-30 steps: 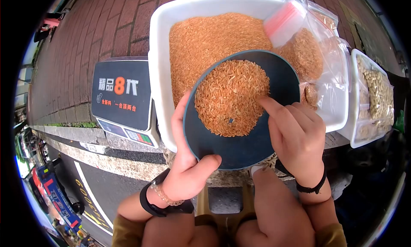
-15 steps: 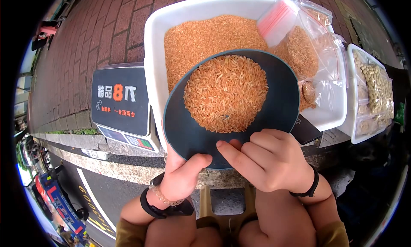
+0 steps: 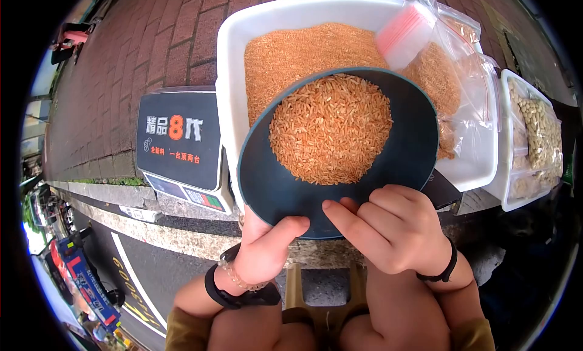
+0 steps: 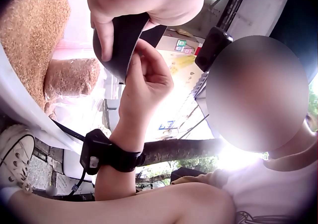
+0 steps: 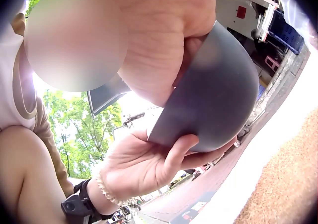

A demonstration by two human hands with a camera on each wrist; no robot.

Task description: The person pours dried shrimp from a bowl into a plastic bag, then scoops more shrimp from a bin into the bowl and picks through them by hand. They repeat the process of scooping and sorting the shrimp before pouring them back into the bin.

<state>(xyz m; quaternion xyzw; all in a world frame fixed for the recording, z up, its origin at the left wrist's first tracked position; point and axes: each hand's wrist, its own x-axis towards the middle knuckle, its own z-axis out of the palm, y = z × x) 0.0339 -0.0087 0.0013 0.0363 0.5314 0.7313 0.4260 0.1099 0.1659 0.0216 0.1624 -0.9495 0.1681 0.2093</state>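
A dark blue-grey bowl (image 3: 407, 138) holds a round heap of reddish-brown grain (image 3: 331, 129) and is held over the near part of a white bin. At its lower left rim, my left hand (image 3: 264, 247) grips it, thumb inside and fingers underneath. My right hand (image 3: 398, 229) pinches the near right rim, index finger over the inside. The right wrist view shows the bowl's outer side (image 5: 213, 94), with fingers of the left hand (image 5: 144, 167) spread under it. Both hands meet the bowl (image 4: 119, 45) in the left wrist view.
The white bin (image 3: 234, 59) contains loose grain (image 3: 303, 44) and filled clear bags (image 3: 434, 77). A scale (image 3: 179, 138) stands left of it. On the right is a white tray (image 3: 507, 138) of bagged pale nuts or beans (image 3: 543, 132). A dark flat object (image 3: 443, 193) lies at the bin's near right edge.
My right hand has moved from the grain to the bowl's near rim. The bowl has turned and tilted slightly, and the dent in the grain is gone.
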